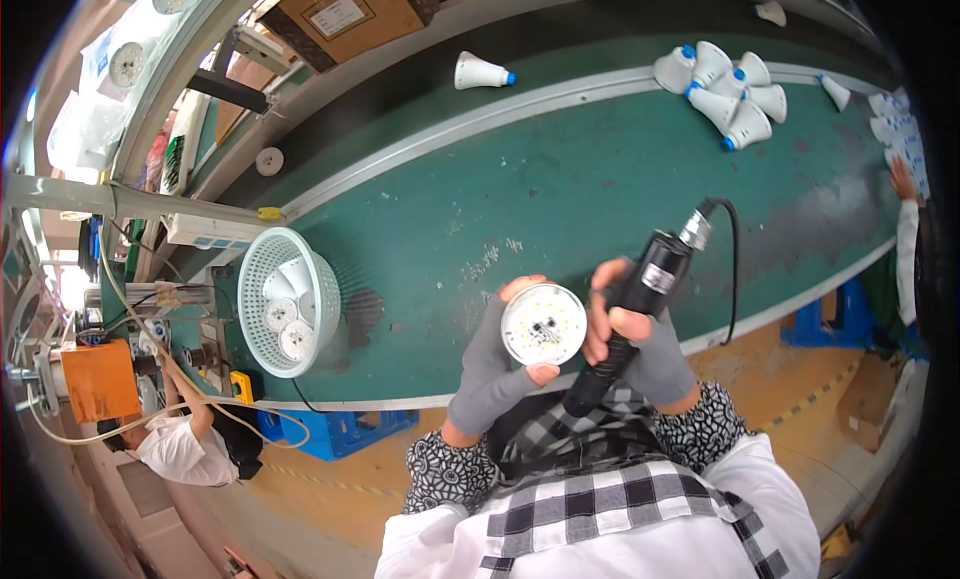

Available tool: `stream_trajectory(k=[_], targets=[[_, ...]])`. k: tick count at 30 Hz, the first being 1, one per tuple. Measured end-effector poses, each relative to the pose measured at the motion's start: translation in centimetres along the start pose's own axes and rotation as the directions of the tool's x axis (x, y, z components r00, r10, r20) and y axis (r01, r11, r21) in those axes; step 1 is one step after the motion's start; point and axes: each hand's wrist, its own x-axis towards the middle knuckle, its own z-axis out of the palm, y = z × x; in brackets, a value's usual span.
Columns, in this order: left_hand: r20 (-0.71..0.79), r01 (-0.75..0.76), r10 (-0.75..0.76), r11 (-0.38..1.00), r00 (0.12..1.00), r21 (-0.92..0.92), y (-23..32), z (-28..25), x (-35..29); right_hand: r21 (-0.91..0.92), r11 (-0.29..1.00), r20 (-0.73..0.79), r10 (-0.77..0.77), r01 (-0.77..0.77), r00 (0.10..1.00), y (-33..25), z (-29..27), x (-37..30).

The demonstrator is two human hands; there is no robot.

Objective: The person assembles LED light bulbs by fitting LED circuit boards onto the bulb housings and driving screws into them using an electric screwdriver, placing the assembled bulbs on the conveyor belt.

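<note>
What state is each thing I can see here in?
Held bulb: uncovered, dotted face showing, gripped by left fingers
Black tool: slanted, cord attached, gripped by right fingers
Basket: partly filled with bulbs
Bulb cluster: bunched on green table
Lone bulb: lying on its side

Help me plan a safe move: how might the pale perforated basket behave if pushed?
The basket may flex slightly and feel light, since its walls look like thin, perforated plastic. The white bulbs inside seem loosely piled, so they'd probably shift or knock together.
</note>
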Motion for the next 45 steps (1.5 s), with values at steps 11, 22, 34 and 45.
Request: stream_trajectory(k=[11, 22, 34, 45], targets=[[-0.092, 0.081, -0.109, 0.961, 0.990, -0.263, -1.2, 1.5, -5.2, -0.403, 0.913, -0.163, -0.006, -0.061, 0.987, 3.7, 3.2, -5.8], [-0.042, 0.191, -0.199, 0.971, 0.979, -0.144, -2.3, 0.3, -6.0, -0.560, 0.815, -0.290, -0.020, -0.152, 0.957, 5.9, 2.4, -5.0], [-0.140, 0.260, -0.342, 0.874, 0.929, -0.411, -4.0, 0.2, -6.0, -0.403, 0.904, -0.327, 0.006, -0.145, 0.945, 4.8, 2.8, -3.7], [-0.332, 0.237, -0.377, 0.889, 0.865, -0.391, -2.4, -3.2, -4.2, -0.225, 0.723, -0.181, -0.690, 0.654, 0.701, 1.0, 4.3, 6.7]])
